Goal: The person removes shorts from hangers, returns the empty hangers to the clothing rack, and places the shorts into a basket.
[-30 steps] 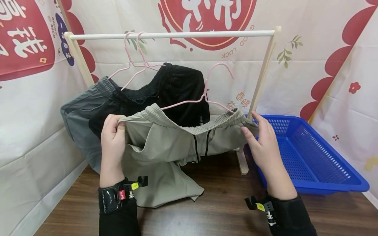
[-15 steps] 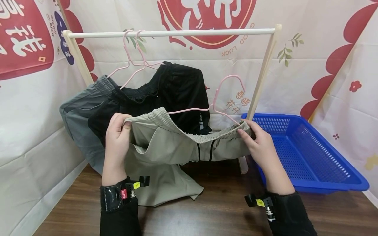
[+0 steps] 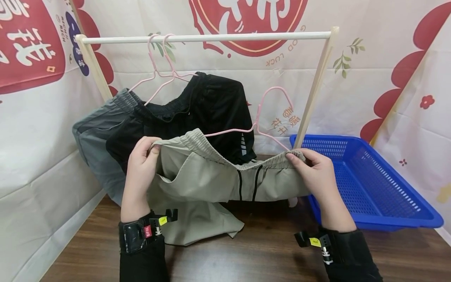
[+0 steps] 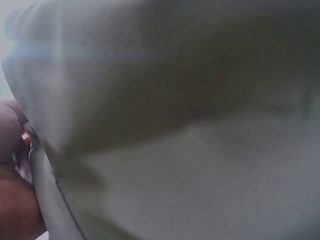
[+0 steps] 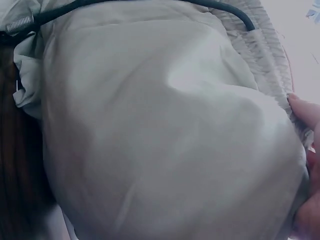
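Note:
Light grey-green shorts [image 3: 211, 176] with an elastic waistband and black drawstrings [image 3: 256, 182] spread between both hands in the head view. My left hand [image 3: 141, 168] pinches them at the left side of the waist. At the waistband's right end, my right hand [image 3: 318, 172] grips the gathered edge between thumb and fingers. A pink hanger [image 3: 258, 113] stands in the waist opening, its hook free of the rail and its right tip close to my right fingers. Grey-green fabric [image 4: 200, 175] fills most of the left wrist view. My right thumb [image 5: 305, 110] touches the waistband in the right wrist view.
Behind the shorts, a rack with a white rail [image 3: 211, 38] carries black shorts [image 3: 218, 105] and grey shorts [image 3: 95, 129] on pink hangers. A blue plastic basket [image 3: 398, 176] stands at the right on the wooden table [image 3: 229, 262].
The hanger has dropped and shifted right. My right hand has moved from spread fingers beside the waistband to a pinch on its edge, slightly lower. My left hand has moved slightly right.

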Action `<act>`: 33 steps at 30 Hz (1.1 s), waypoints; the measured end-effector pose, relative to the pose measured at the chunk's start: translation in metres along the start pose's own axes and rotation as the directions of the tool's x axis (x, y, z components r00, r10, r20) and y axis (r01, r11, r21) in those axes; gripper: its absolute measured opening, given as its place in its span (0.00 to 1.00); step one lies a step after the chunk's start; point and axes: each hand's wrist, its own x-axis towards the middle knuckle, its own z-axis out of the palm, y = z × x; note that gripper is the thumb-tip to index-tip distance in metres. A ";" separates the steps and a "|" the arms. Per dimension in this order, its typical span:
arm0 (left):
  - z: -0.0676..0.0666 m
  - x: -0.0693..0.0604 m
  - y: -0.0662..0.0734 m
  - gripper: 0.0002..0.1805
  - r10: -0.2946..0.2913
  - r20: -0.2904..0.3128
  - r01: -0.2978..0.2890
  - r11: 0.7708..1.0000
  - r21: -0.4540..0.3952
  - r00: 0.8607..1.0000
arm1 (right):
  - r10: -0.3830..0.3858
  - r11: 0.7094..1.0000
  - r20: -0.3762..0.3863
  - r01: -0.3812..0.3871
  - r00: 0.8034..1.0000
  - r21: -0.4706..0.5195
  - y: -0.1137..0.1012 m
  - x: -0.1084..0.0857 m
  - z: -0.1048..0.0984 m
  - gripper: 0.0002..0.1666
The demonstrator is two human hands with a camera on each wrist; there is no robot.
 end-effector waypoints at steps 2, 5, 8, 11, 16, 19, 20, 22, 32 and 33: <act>0.000 0.000 0.000 0.08 -0.017 0.007 0.017 1.000 -0.002 1.000 | 0.010 1.000 -0.034 -0.010 0.999 -0.003 -0.001 -0.001 0.001 0.12; 0.001 0.000 0.001 0.08 -0.051 0.020 0.051 0.999 -0.013 0.998 | 0.013 1.000 -0.077 -0.014 0.997 -0.008 -0.004 -0.001 0.001 0.12; 0.001 -0.001 0.002 0.08 -0.078 0.035 0.079 0.997 -0.008 0.996 | 0.008 1.000 -0.106 -0.009 0.994 -0.012 -0.007 -0.001 0.002 0.12; 0.001 0.000 0.003 0.08 -0.111 0.045 0.111 0.994 0.002 0.993 | 0.005 1.000 -0.120 -0.006 0.993 -0.011 -0.008 -0.001 0.002 0.11; 0.002 0.000 0.006 0.10 -0.174 0.062 0.172 0.985 0.032 0.983 | -0.005 1.000 -0.125 0.002 0.992 -0.022 -0.010 -0.001 0.002 0.11; 0.002 -0.001 0.007 0.13 -0.172 0.091 0.169 0.985 0.032 0.981 | -0.030 0.999 -0.123 0.024 0.992 -0.045 -0.010 -0.002 0.003 0.10; 0.002 -0.001 0.007 0.14 -0.164 0.103 0.162 0.986 0.027 0.981 | -0.040 0.998 -0.123 0.033 0.992 -0.054 -0.009 -0.002 0.003 0.10; 0.002 -0.001 0.007 0.15 -0.139 0.122 0.137 0.990 0.022 0.983 | -0.062 0.996 -0.123 0.054 0.990 -0.067 -0.009 -0.002 0.004 0.10; 0.006 -0.001 0.008 0.12 -0.089 0.136 0.083 0.995 0.051 0.987 | -0.160 0.983 -0.083 0.151 0.984 -0.100 -0.011 -0.002 0.007 0.07; 0.006 -0.001 0.009 0.12 -0.087 0.140 0.080 0.995 0.057 0.986 | -0.166 0.982 -0.082 0.157 0.983 -0.101 -0.011 -0.002 0.007 0.07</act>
